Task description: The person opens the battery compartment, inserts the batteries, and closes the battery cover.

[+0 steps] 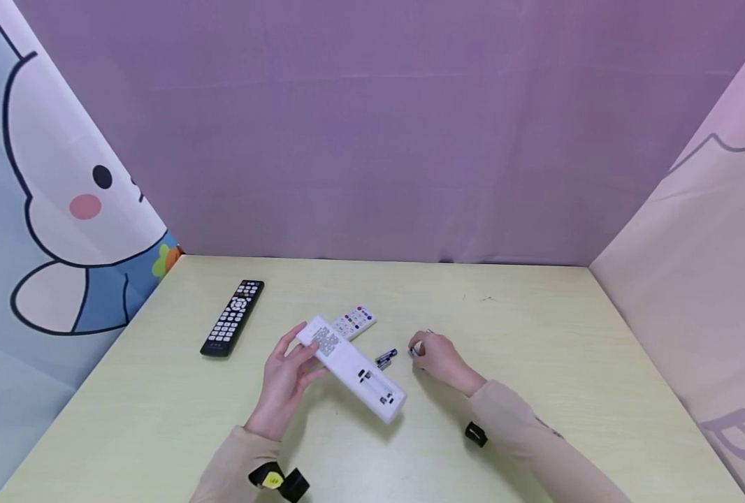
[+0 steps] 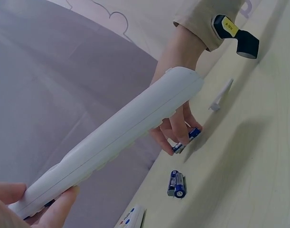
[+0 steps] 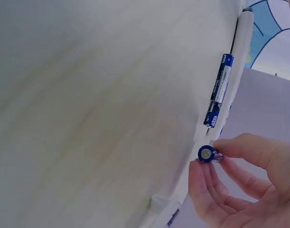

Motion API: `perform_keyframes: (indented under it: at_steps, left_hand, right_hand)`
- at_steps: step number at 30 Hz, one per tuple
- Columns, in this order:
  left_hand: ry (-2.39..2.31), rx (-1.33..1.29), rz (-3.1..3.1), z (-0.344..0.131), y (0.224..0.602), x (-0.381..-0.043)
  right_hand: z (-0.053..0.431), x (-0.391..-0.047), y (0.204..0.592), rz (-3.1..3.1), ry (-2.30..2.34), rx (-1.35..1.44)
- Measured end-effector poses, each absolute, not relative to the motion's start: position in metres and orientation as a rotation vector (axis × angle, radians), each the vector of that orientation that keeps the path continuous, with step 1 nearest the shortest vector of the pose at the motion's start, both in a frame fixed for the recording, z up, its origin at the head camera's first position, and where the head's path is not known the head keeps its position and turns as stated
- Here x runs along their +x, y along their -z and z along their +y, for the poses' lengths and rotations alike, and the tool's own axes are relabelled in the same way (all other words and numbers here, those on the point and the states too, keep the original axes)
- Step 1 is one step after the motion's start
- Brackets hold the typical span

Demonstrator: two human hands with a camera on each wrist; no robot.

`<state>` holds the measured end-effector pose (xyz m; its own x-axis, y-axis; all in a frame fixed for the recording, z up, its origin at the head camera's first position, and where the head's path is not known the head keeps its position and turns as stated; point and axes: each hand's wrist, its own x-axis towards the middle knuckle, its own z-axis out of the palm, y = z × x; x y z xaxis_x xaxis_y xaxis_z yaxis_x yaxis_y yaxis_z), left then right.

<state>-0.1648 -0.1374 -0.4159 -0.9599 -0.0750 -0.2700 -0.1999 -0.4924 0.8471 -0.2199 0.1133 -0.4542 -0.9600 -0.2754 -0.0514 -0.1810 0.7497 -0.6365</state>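
A white remote control is raised above the table in my left hand, which grips one end between thumb and fingers. Its back faces up, showing an uncovered, empty battery compartment with metal contacts. To its right, my right hand pinches a blue battery low over the table; a second shiny cylinder lies against it in the fingertips. Two blue-and-silver batteries lie together on the table between the hands. Beyond the right fingers rests a small white cover-like piece.
Another white remote lies face up behind the raised one, partly covered by it in the head view. A black remote lies at the left. The pale wooden table ends at a purple cloth backdrop.
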Motion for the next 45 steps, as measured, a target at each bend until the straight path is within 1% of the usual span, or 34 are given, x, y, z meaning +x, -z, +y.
perform_keyframes:
  at_steps: [27,39,45]
  left_hand:
    - [-2.633,-0.450,1.530,-0.137,0.416,-0.166]
    - [-2.652,-0.421,1.515,-0.134,0.416,-0.165]
    - [-2.653,-0.421,1.516,-0.133,0.415,-0.165]
  right_hand:
    - [0.108,-0.192,0.430,2.706,1.576,-0.456]
    - [0.103,-0.172,0.408,2.583,1.731,-0.407]
    - [0.102,-0.166,0.407,2.598,1.693,-0.457]
